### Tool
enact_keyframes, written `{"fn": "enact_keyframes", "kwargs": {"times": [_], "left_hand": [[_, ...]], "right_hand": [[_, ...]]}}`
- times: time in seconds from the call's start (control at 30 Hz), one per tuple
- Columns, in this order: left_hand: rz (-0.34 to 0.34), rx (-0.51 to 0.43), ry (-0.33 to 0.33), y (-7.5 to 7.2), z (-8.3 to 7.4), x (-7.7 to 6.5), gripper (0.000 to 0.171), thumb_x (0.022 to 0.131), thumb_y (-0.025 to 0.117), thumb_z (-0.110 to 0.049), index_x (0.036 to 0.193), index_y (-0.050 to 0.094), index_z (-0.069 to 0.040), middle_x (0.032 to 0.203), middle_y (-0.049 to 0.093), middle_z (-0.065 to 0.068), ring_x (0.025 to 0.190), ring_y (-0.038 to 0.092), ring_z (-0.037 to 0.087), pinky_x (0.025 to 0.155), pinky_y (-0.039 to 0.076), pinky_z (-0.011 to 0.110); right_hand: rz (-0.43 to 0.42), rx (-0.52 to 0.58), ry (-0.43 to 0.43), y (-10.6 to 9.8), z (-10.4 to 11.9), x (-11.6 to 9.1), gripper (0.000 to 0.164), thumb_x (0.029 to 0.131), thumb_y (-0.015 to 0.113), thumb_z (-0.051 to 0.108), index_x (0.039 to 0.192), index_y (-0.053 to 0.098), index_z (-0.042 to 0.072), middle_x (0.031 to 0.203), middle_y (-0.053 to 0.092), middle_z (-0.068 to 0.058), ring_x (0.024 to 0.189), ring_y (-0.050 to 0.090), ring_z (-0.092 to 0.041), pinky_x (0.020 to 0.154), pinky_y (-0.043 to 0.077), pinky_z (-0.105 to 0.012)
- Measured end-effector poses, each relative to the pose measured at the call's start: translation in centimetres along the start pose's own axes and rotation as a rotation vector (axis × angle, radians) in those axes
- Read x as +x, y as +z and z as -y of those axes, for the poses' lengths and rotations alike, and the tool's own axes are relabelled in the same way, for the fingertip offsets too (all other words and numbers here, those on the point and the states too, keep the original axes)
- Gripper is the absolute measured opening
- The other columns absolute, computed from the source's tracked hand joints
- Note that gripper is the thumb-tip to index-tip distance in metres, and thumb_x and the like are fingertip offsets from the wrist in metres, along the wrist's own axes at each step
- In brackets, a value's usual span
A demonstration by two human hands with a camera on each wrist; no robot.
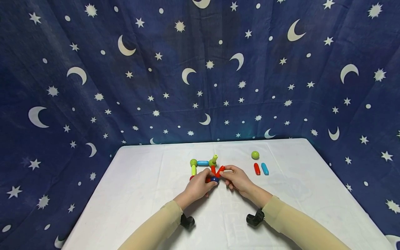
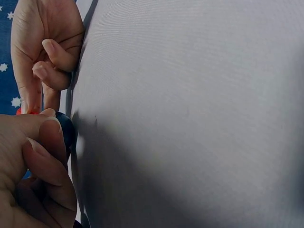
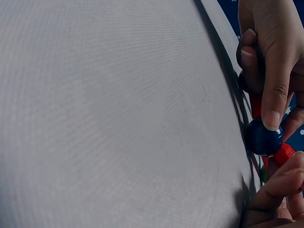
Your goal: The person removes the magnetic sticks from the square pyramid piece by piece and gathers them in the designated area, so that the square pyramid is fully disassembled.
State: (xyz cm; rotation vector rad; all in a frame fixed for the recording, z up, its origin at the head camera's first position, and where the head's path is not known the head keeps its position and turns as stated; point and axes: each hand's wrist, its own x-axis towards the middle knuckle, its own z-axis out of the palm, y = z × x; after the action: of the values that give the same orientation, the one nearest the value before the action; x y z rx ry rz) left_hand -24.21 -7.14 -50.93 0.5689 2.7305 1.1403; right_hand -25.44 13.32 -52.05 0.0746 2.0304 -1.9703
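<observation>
My left hand (image 1: pixel 198 184) pinches a dark blue ball (image 1: pixel 214 179) at the near right corner of a frame of rods and balls. Between the thumb and fingers of my right hand (image 1: pixel 238 180) is a red rod (image 1: pixel 220 171), tilted up, its lower end at the blue ball. In the right wrist view the left thumb presses on the blue ball (image 3: pixel 264 137), and the red rod (image 3: pixel 284 154) meets its side. The frame also has green balls (image 1: pixel 193 162), a blue rod (image 1: pixel 203 163), a yellow-green rod (image 1: pixel 194 170) and another red rod (image 1: pixel 213 169). My left hand hides part of its near side.
Right of the frame lie a loose green ball (image 1: pixel 255 155), a red rod (image 1: pixel 257 168) and a blue rod (image 1: pixel 265 168). A short yellow-green rod (image 1: pixel 215 158) stands up from the far right corner ball. A white cloth covers the table (image 1: pixel 140 194); a starry curtain (image 1: pixel 175 83) hangs behind.
</observation>
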Motion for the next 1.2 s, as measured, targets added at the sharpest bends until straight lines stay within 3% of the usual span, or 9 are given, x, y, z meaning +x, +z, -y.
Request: {"fn": "enact_keyframes", "kwargs": {"times": [0.83, 1.2], "left_hand": [[0.01, -0.014, -0.011, -0.14, -0.03, -0.03, 0.026, 0.095, 0.076, -0.023, 0.11, 0.058, -0.014, 0.086, 0.059, -0.004, 0.049, 0.058, 0.013, 0.052, 0.05, 0.027], [-0.009, 0.008, -0.008, 0.12, 0.12, -0.04, 0.026, 0.094, 0.077, -0.024, 0.11, 0.059, -0.014, 0.1, 0.064, 0.0, 0.052, 0.058, 0.011, 0.055, 0.05, 0.027]], "right_hand": [[-0.007, 0.007, 0.011, -0.09, -0.26, 0.31, 0.037, 0.097, 0.072, 0.019, 0.127, 0.059, 0.002, 0.064, 0.057, -0.005, 0.048, 0.045, -0.011, 0.045, 0.038, -0.021], [-0.008, 0.031, 0.038, -0.29, -0.01, 0.16, 0.038, 0.099, 0.07, 0.021, 0.129, 0.06, 0.0, 0.071, 0.057, -0.005, 0.051, 0.044, -0.01, 0.046, 0.036, -0.019]]}}
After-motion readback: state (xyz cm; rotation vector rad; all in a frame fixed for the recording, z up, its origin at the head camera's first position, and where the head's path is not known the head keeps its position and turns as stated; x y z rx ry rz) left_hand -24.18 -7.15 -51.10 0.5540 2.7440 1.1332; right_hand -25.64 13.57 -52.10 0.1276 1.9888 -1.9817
